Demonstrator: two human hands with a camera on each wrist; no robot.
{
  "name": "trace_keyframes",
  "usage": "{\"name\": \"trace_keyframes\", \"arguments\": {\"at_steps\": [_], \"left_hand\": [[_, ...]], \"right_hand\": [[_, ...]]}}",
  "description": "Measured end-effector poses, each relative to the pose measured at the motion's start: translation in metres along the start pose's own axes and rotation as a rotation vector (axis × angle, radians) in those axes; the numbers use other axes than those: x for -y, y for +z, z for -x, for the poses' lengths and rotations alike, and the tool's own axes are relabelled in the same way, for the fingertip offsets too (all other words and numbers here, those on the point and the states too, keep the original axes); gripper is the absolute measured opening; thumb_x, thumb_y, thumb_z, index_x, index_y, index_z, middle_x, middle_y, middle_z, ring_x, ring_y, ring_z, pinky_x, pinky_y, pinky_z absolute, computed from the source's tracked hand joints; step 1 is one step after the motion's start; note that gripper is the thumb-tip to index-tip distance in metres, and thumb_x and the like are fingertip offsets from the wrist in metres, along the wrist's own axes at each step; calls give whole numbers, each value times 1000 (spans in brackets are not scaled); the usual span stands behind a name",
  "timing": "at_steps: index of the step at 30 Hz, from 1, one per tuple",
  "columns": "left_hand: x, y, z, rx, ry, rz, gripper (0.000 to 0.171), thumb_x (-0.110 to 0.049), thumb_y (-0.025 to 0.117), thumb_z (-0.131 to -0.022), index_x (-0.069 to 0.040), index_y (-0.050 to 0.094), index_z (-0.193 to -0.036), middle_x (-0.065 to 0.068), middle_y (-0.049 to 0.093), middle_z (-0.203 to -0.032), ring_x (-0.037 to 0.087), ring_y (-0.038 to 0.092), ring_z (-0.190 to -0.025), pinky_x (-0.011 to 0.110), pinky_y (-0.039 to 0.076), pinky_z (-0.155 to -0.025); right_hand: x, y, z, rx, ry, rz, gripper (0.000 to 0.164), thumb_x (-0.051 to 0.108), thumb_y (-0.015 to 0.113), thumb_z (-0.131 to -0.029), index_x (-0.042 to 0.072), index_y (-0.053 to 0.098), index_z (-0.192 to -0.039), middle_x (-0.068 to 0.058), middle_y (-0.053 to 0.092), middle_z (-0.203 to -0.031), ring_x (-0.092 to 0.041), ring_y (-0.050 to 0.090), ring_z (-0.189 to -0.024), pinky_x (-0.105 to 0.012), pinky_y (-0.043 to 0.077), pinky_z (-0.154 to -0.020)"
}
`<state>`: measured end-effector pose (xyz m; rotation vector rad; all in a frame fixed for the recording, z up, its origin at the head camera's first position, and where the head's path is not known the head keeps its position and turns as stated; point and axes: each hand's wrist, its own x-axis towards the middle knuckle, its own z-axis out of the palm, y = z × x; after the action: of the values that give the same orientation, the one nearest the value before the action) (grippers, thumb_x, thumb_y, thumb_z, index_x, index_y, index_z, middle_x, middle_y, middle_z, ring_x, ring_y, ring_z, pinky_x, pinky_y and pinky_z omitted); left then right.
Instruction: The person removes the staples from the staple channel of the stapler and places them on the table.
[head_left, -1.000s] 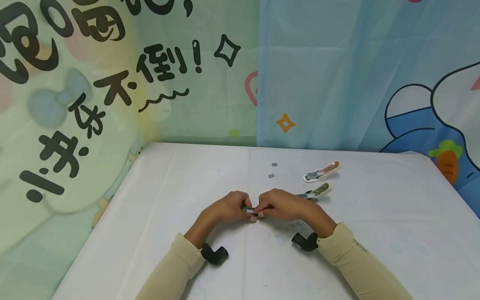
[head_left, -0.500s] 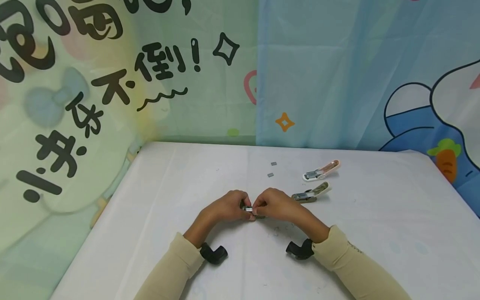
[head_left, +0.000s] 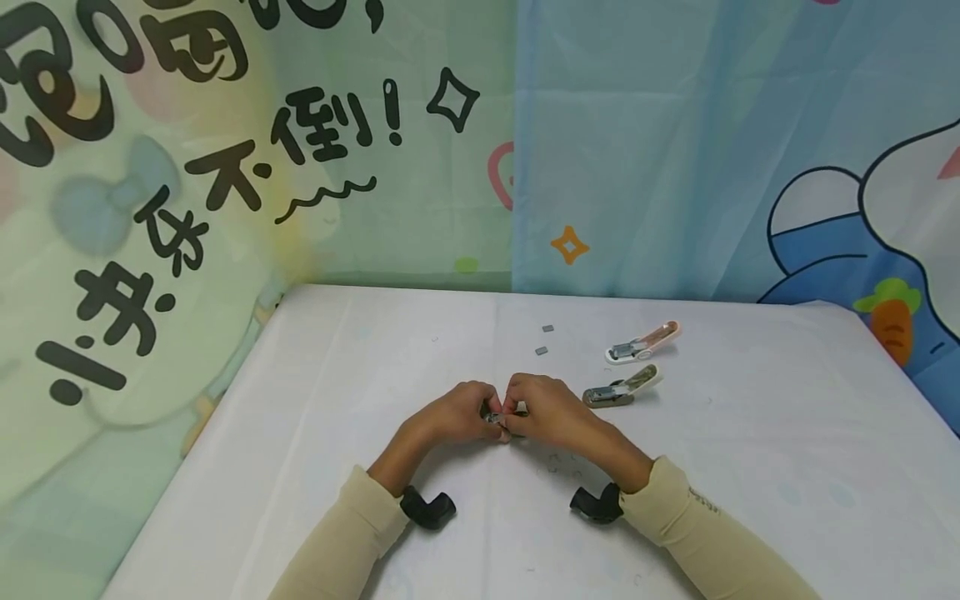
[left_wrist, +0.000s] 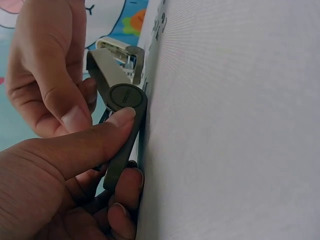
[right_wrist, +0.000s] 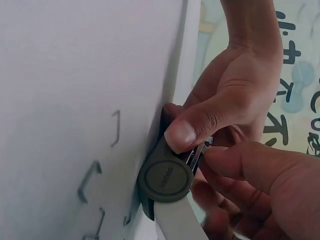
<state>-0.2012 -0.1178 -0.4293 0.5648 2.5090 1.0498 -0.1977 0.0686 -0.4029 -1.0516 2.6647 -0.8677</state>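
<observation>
Between the hands is an olive-green stapler (left_wrist: 128, 97) with a round hinge disc, its pale top arm swung open. My left hand (head_left: 461, 414) grips its body, thumb flat along the side just below the disc in the left wrist view. Opposite, my right hand (head_left: 551, 408) has thumb and index finger brought together at the open magazine. A small silver strip of staples (right_wrist: 208, 142) shows at those fingertips in the right wrist view, mostly covered by fingers. In the head view the hands hide most of the stapler.
Two more open staplers, one pink and white (head_left: 643, 343) and one olive (head_left: 621, 387), lie behind my right hand. Two short grey staple strips (head_left: 548, 328) rest farther back. Loose bent staples (right_wrist: 90, 181) are scattered on the white tablecloth (head_left: 360, 358). Printed curtains stand behind.
My right hand has shifted left toward my left hand, its thumb and index finger now closer over the magazine and covering more of the silver. The left hand stays put.
</observation>
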Motion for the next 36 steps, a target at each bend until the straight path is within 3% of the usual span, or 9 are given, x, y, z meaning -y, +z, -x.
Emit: {"name": "trace_keyframes", "arguments": {"at_steps": [8,14,19,24,31,36], "left_hand": [[0,0,0,8,-11,-8,24,-19,84,-78,-11,62,-85,-2,53,-76,13,45,-74,27,36,-66],[-1,0,0,8,-29,-17,26,-20,84,-78,-10,61,-86,0,52,-76,14,45,-75,27,37,-65],[0,0,-1,10,-35,-14,29,-21,84,-78,-8,59,-84,1,50,-73,14,44,-71,27,36,-61],[1,1,-1,15,-31,-5,27,-22,84,-79,-9,61,-87,-1,56,-78,13,48,-73,27,39,-63],[0,0,-2,13,-23,-18,25,-21,84,-78,-11,63,-88,-1,58,-81,13,49,-77,28,40,-68],[0,1,-2,13,-32,-15,24,-21,83,-79,-11,64,-88,-1,58,-81,13,49,-78,28,40,-68]], "right_hand": [[-6,-5,-1,5,-160,-3,19,0,69,-84,15,72,-73,4,67,-88,-7,57,-74,-25,45,-64],[-17,-8,-4,15,-205,-106,14,-3,70,-86,9,75,-79,-2,70,-92,-11,62,-79,-27,50,-68],[-24,-8,-6,-32,-174,-206,10,-5,70,-85,3,76,-83,-5,70,-93,-15,63,-82,-27,48,-65],[-32,-5,-8,-133,-120,-266,9,0,69,-88,5,77,-86,-1,70,-95,-14,60,-80,-29,46,-63],[-53,-7,-11,-301,46,-443,13,14,71,-90,3,76,-93,-6,69,-105,-17,61,-92,-29,47,-69],[-65,-10,-14,-334,144,-488,15,17,72,-90,4,77,-93,-6,70,-106,-19,62,-97,-27,48,-74]]}}
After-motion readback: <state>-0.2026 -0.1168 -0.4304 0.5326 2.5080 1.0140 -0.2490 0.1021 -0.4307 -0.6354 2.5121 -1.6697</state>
